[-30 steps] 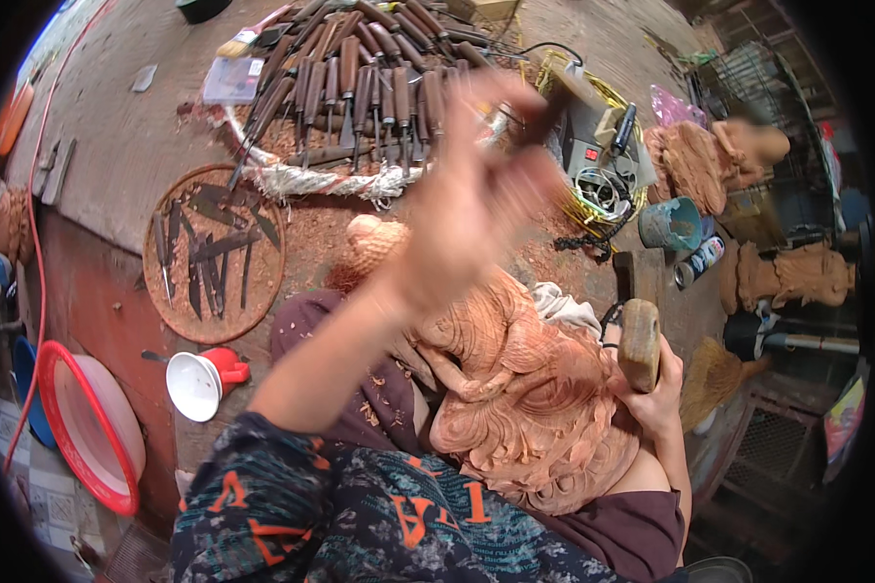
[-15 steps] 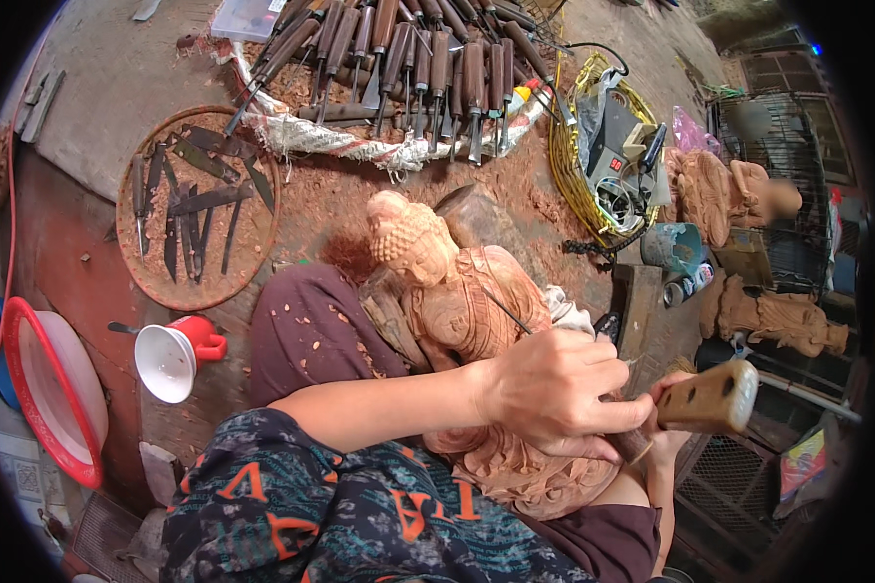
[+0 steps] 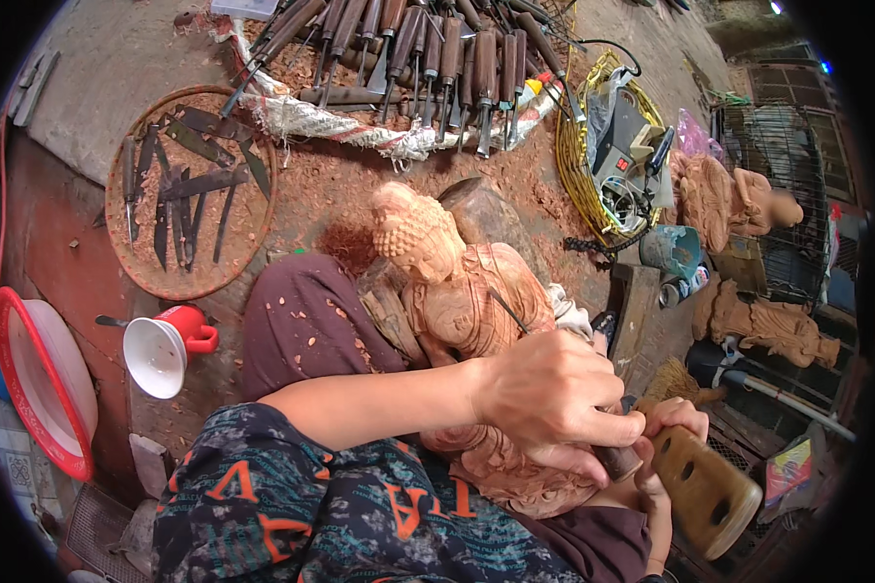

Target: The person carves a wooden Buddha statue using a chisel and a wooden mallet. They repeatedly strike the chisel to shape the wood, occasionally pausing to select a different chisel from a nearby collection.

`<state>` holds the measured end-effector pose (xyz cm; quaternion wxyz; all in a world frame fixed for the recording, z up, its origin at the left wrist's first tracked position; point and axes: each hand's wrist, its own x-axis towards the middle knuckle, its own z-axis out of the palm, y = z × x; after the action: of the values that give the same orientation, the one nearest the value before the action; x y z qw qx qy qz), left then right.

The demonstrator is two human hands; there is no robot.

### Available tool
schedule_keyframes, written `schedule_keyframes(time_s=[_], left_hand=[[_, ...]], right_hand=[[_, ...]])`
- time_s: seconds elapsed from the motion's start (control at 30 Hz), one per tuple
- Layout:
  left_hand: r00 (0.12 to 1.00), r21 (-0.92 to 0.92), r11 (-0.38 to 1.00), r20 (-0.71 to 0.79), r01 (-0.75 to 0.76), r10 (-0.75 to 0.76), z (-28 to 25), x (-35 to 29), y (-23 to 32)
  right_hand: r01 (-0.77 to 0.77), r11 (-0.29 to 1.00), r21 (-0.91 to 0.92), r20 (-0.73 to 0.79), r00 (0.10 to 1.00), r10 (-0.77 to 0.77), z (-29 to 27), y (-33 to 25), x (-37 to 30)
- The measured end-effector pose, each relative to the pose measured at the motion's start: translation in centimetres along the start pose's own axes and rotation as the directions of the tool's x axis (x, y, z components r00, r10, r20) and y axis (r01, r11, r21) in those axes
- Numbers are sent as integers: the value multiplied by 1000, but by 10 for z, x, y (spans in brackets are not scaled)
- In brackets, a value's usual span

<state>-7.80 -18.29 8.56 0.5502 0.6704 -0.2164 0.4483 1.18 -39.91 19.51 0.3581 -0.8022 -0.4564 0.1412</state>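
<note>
A carved wooden figure (image 3: 486, 291) with a curly-haired head lies in my lap, its head pointing away from me. My left hand (image 3: 554, 394) is closed around a carving chisel (image 3: 616, 462). The chisel's thin dark blade reaches past my fingers to the figure's robe, and its brown handle end faces right. To the right of that handle, my right hand (image 3: 673, 428) grips a wooden mallet (image 3: 707, 494), a thick block with dark holes in its face. The mallet is apart from the chisel handle; part of my right hand is hidden behind it.
Many wooden-handled chisels (image 3: 450, 63) lie at the far side within a white wrapped rim (image 3: 360, 146). A round tray (image 3: 192, 284) of blades sits left, above a red-and-white mug (image 3: 156, 358). More carved figures (image 3: 768, 321) and a yellow-rimmed basket (image 3: 566, 185) stand right.
The mallet has swung down and tilted, its block now lower beside the chisel handle. My left hand keeps the chisel at nearly the same place. The whole view has shifted slightly.
</note>
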Motion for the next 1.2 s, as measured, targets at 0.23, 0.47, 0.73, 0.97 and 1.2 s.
schedule_keyframes(time_s=[0.23,0.47,0.73,0.97,1.2], left_hand=[[998,-39,998,-55,-45,43,3,-4,-2],[997,-31,998,-62,-54,52,3,-6,-1],[994,-3,998,-90,-65,64,3,-7,-4],[991,0,999,-122,-51,50,0,-5,-8],[986,9,1000,-166,12,-11,1,-2,-9]], right_hand=[[183,962,-203,-71,977,-201,14,-3,4],[321,908,-269,-22,940,-339,11,2,8],[230,922,-312,-129,951,-281,15,5,5],[110,939,-326,-179,968,-176,16,3,3],[94,938,-332,-119,983,-141,13,-3,5]])
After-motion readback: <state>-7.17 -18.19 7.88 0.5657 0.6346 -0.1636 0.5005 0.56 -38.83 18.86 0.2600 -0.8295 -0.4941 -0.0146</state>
